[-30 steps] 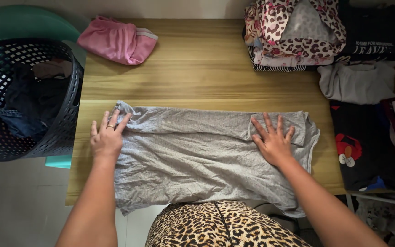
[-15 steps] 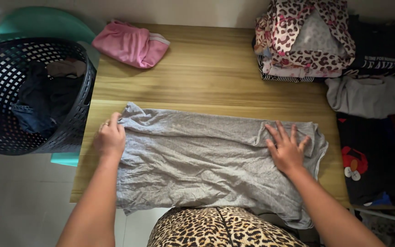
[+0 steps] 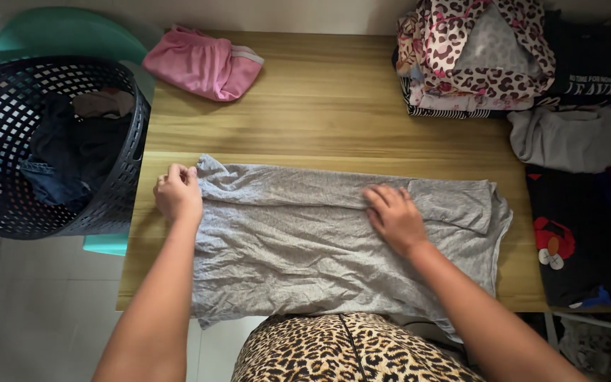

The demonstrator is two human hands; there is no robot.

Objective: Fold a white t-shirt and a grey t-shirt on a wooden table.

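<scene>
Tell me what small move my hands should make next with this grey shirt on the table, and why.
Probably lift the far left corner and fold it toward the middle. The left hand is closed on the grey shirt at that corner, while the right hand lies flat near the middle, pinning the cloth. The right sleeve already looks folded in, and the shirt's near edge hangs off the wooden table.

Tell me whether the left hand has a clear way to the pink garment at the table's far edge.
Probably yes. The left hand grips the grey shirt's left corner, and only bare wooden table lies between it and the pink garment. It would have to let go of the shirt first.
</scene>
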